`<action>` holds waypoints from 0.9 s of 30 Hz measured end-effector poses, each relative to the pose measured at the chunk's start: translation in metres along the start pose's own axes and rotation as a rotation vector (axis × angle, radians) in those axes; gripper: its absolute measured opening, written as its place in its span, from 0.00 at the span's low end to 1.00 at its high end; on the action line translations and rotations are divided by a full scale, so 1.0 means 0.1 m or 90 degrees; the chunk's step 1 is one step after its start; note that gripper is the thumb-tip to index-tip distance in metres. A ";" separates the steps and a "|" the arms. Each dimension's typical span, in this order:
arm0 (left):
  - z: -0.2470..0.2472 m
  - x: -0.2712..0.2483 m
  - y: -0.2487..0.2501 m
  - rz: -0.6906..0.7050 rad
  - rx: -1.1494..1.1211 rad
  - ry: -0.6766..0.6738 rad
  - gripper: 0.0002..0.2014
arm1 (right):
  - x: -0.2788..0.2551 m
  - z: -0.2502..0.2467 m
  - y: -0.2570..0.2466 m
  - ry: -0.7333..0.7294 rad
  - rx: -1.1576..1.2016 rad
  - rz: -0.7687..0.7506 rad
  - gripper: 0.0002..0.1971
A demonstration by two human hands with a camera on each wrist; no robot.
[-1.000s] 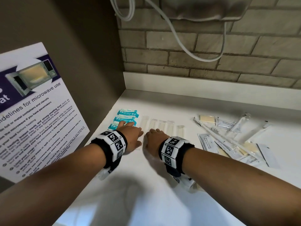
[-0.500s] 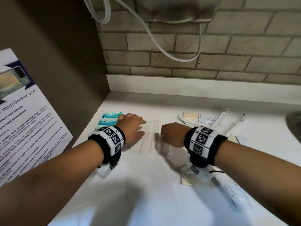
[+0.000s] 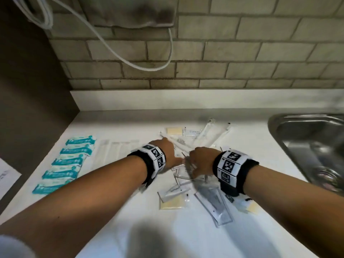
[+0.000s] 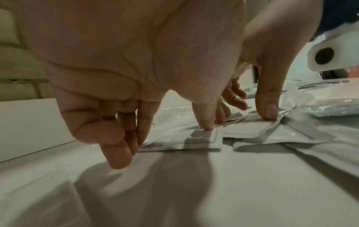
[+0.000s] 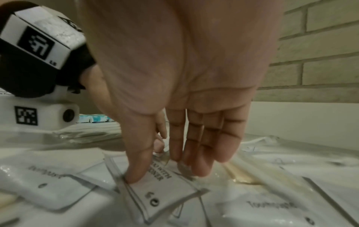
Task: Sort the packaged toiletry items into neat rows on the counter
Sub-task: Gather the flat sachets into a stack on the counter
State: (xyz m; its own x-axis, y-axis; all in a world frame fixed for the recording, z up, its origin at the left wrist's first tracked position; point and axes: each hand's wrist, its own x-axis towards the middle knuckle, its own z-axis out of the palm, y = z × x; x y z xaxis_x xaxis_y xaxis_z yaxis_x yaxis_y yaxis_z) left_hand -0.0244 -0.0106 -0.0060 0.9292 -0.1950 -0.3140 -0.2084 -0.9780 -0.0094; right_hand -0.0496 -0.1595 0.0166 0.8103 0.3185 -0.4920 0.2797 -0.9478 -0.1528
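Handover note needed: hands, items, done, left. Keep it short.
Left hand: fingertips press flat white sachets at the left edge of the pile; no grip.
Right hand: thumb and fingers pinch a shampoo sachet in the pile.
Done: teal packets in a row along the counter's left side, clear sleeves lined up beside them.
Left: the mixed pile between the rows and the sink: sachets, toothpaste packs, long wrapped sticks, pale soap bars.
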 end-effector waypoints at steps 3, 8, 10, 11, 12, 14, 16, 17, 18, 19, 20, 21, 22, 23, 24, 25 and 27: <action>-0.03 0.00 0.15 -0.022 0.024 -0.021 0.26 | 0.02 0.03 0.03 -0.006 -0.021 -0.025 0.08; 0.00 0.01 0.20 -0.033 -0.079 -0.011 0.16 | 0.04 0.08 0.12 0.012 -0.010 -0.066 0.09; 0.01 0.02 0.19 -0.048 -0.112 -0.014 0.14 | 0.04 0.08 0.16 0.025 -0.024 -0.095 0.11; 0.01 0.01 0.19 -0.051 -0.120 -0.015 0.14 | 0.04 0.07 0.18 0.021 -0.028 -0.105 0.12; 0.00 0.02 0.19 -0.052 -0.127 -0.014 0.16 | 0.03 0.06 0.20 0.016 -0.025 -0.113 0.14; 0.01 0.00 0.17 -0.071 -0.151 -0.005 0.23 | 0.02 0.03 0.24 0.009 -0.024 -0.123 0.21; 0.05 -0.01 0.15 -0.095 -0.173 0.002 0.27 | 0.00 0.03 0.28 0.019 -0.029 -0.134 0.25; 0.08 0.00 0.14 -0.104 -0.187 0.000 0.25 | 0.01 0.04 0.30 0.032 -0.031 -0.138 0.24; 0.10 0.01 0.14 -0.115 -0.201 -0.004 0.22 | 0.01 0.05 0.31 0.041 -0.037 -0.139 0.21; 0.11 0.01 0.14 -0.127 -0.209 -0.006 0.18 | 0.01 0.06 0.30 0.049 -0.051 -0.139 0.18; 0.11 0.02 0.14 -0.145 -0.214 -0.009 0.17 | 0.01 0.08 0.29 0.053 -0.067 -0.137 0.14; 0.11 0.01 0.16 -0.166 -0.220 -0.014 0.17 | 0.02 0.09 0.28 0.060 -0.079 -0.136 0.11; 0.10 0.01 0.18 -0.186 -0.228 -0.021 0.17 | 0.02 0.10 0.27 0.064 -0.082 -0.132 0.09; 0.10 0.00 0.20 -0.200 -0.233 -0.028 0.17 | 0.03 0.11 0.26 0.064 -0.079 -0.129 0.09; 0.09 0.00 0.23 -0.212 -0.236 -0.034 0.17 | 0.03 0.11 0.25 0.063 -0.079 -0.126 0.09; 0.09 0.01 0.25 -0.220 -0.237 -0.037 0.17 | 0.04 0.12 0.24 0.060 -0.085 -0.125 0.09; 0.10 0.02 0.27 -0.228 -0.248 -0.045 0.17 | 0.06 0.11 0.26 0.047 -0.102 -0.127 0.11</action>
State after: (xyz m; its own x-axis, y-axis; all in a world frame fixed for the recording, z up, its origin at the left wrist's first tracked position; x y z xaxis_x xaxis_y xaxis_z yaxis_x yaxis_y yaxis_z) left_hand -0.0308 -0.0369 -0.0163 0.8957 0.1491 -0.4189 0.2598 -0.9401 0.2208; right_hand -0.0435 -0.1821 0.0007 0.7646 0.5042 -0.4015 0.5109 -0.8539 -0.0995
